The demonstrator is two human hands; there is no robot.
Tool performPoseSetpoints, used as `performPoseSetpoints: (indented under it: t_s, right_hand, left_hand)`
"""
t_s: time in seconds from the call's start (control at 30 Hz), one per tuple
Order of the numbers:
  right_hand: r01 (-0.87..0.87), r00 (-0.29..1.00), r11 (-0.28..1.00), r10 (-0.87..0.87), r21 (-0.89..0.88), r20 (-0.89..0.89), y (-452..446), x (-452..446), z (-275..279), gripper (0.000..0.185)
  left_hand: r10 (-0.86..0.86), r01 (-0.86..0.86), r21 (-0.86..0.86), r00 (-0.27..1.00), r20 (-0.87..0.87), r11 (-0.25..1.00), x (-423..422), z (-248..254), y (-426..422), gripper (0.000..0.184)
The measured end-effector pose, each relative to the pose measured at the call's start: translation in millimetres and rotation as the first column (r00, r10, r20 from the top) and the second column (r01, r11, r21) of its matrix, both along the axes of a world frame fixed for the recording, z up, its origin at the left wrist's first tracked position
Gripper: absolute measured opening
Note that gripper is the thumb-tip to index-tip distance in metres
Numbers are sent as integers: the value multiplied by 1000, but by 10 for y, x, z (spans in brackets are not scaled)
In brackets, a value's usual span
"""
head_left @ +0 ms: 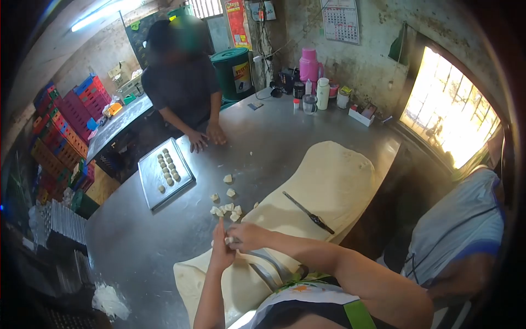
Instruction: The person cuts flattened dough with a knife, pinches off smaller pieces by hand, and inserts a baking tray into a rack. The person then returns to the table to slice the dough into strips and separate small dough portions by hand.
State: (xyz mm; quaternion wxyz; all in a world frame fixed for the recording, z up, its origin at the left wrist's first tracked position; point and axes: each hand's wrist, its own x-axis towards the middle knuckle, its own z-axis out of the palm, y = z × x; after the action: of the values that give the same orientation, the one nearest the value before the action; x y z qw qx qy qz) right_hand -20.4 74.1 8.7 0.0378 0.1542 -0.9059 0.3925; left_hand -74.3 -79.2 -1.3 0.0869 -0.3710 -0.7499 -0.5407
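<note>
My hands meet over the near edge of the metal table. My right hand (pixel 247 237) is closed, its fingers around a small piece of dough (pixel 230 239). Against the same piece, my left hand (pixel 220 249) is turned edge-on with one finger pointing up; its other fingers are partly hidden. Just beyond my hands lie several cut dough pieces (pixel 226 210). A large slab of dough (pixel 334 170) stretches to the right, and a folded part (pixel 203 279) lies beneath my forearms. On the slab rests a long dark blade with a black handle (pixel 312 215).
Across the table (pixel 126 236), a person (pixel 181 77) rests both hands beside a metal tray (pixel 147 174) with rows of dough balls (pixel 167 169). Another person (pixel 460 225) is close on my right. Bottles and a pink jug (pixel 310 67) stand at the back; white flour (pixel 109 300) lies near left.
</note>
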Motion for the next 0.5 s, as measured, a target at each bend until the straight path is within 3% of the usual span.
performPoseSetpoints:
  t_s: [0.03, 0.07, 0.13, 0.17, 0.2, 0.23, 0.3, 0.33, 0.37, 0.43, 0.47, 0.5]
  right_hand:
    - [0, 1000, 1000, 0, -7, 10, -46, 15, 21, 33]
    - [18, 996, 996, -27, -91, -89, -93, 43, 35, 34]
    - [28, 946, 968, -106, -249, -307, -110, -21, 110, 35]
    - [26, 944, 968, -106, -251, -312, -121, -34, 76, 35]
    - [138, 948, 968, -191, -211, -256, -112, -40, -5, 34]
    - [244, 941, 956, -274, -163, -199, -97, -37, -117, 34]
    - [384, 918, 923, -382, -8, -107, 19, -62, -326, 33]
    - [417, 908, 904, -411, 92, -76, 140, -116, -394, 34]
    - [409, 912, 908, -404, 90, -77, 298, -184, -458, 34]
    - [517, 811, 823, -559, 236, 175, 451, -173, -626, 33]
    - [506, 816, 829, -550, 239, 180, 405, -138, -585, 33]
    - [490, 868, 860, -496, 143, 13, 380, -119, -524, 32]
  left_hand:
    - [23, -13, 73, 991, -135, 997, 60, 21, -2, 36]
    - [28, -20, 67, 992, -120, 998, 70, -105, -75, 36]
    - [-146, 138, 48, 962, 231, 989, -225, -471, -199, 36]
    - [-226, 221, 59, 890, 395, 973, -284, -455, -217, 36]
    - [-226, 221, 57, 892, 393, 974, -277, -471, -201, 36]
    - [-131, 227, -187, 897, 422, 956, -152, -304, -112, 37]
    - [79, 221, -621, 905, 417, 752, 123, -53, -5, 38]
    - [93, 213, -622, 902, 422, 753, 197, -12, -35, 38]
    - [-68, 267, -505, 924, 377, 821, 228, 36, -46, 39]
    - [-363, 416, -262, 903, 231, 871, 341, 44, -141, 42]
    - [-352, 408, -259, 906, 236, 875, 316, -45, -149, 42]
    - [-224, 278, -191, 938, 264, 941, 203, -206, -110, 42]
